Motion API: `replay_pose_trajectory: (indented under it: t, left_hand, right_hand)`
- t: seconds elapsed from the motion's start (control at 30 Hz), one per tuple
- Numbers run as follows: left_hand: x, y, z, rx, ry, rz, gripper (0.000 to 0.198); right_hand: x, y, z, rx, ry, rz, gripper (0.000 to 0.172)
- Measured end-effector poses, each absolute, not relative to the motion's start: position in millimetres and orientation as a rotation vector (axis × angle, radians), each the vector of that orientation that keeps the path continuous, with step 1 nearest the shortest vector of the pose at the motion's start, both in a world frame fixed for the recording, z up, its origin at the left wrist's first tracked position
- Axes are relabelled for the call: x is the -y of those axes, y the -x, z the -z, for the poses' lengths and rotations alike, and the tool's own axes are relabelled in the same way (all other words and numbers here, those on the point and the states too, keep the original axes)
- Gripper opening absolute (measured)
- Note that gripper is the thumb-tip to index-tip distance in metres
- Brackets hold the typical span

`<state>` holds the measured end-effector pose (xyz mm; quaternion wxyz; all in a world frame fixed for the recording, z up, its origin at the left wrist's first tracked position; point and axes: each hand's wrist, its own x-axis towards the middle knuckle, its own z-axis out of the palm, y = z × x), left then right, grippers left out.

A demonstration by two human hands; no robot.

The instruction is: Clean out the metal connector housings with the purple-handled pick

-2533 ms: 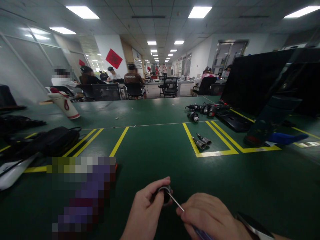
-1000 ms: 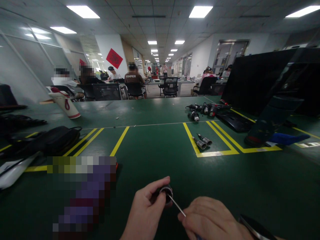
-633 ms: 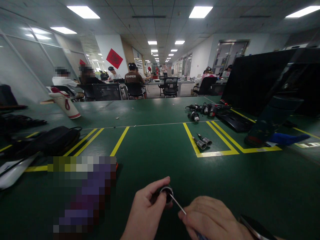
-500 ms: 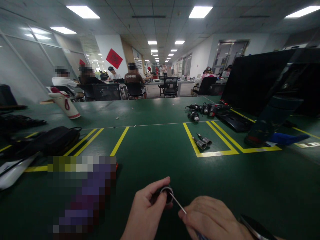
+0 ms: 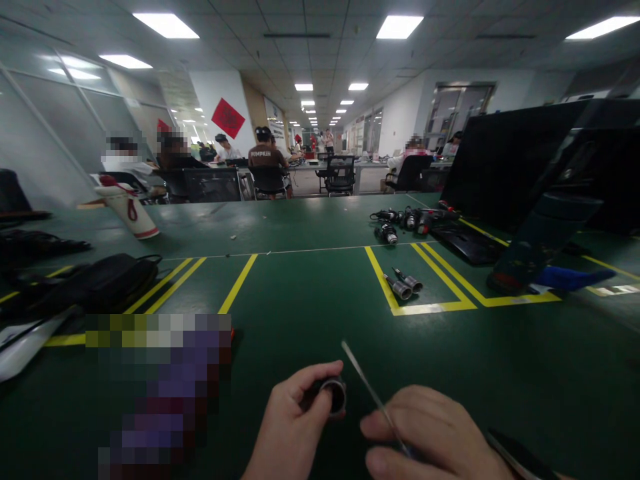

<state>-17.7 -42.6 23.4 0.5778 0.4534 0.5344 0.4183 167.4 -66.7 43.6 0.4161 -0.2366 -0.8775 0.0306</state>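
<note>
My left hand [image 5: 295, 420] is closed around a short round metal part [image 5: 336, 395], its hollow rim turned toward the right and toward me. The fingers cover most of its body. In my right hand [image 5: 425, 433] is a screwdriver [image 5: 371, 385] with a long thin shaft; the handle is mostly hidden by the palm. Its tip points up and to the left, just above the round part and apart from it. Two metal cup-shaped parts with thin stems [image 5: 404, 287] lie inside a yellow-taped area beyond my hands.
A pixelated box-like object [image 5: 185, 387] lies to the left, near a black pouch [image 5: 115, 280]. At the right stand a dark bottle [image 5: 543, 240] and a black monitor [image 5: 515, 167]. Several black-and-silver parts [image 5: 390, 232] lie farther back. People sit at desks beyond the green table [image 5: 300, 293].
The screwdriver's tip has come out of the round part and swung upward. My right hand's fingers have loosened and shifted on it. The left hand has barely moved.
</note>
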Motion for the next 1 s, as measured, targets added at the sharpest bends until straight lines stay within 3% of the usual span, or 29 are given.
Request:
replay_pose_trajectory:
  t: [0.3, 0.4, 0.5, 0.6, 0.8, 1.0]
  left_hand:
    - [58, 9, -10, -0.993, -0.947, -1.016, 0.05]
    - [58, 10, -8, -0.911, -0.933, -1.014, 0.056]
    - [56, 14, -6, -0.944, -0.917, -0.982, 0.055]
    - [54, 16, -4, -0.995, -0.919, -0.926, 0.051]
    - [52, 13, 5, -0.993, -0.937, -0.878, 0.047]
    - [49, 17, 13, -0.997, -0.953, -0.857, 0.048]
  right_hand:
    - [57, -156, -28, 2.269, 0.631, -0.016, 0.025]
    - [58, -168, -39, 2.245, 0.657, -0.024, 0.013]
    - [40, -200, -50, 2.234, 0.797, -0.054, 0.016]
    - [3, -247, -48, 2.123, 1.101, 0.167, 0.017]
    - [-67, -331, -5, 1.921, 1.433, 0.258, 0.006]
    - [-78, -355, 28, 1.87, 1.649, 0.183, 0.019]
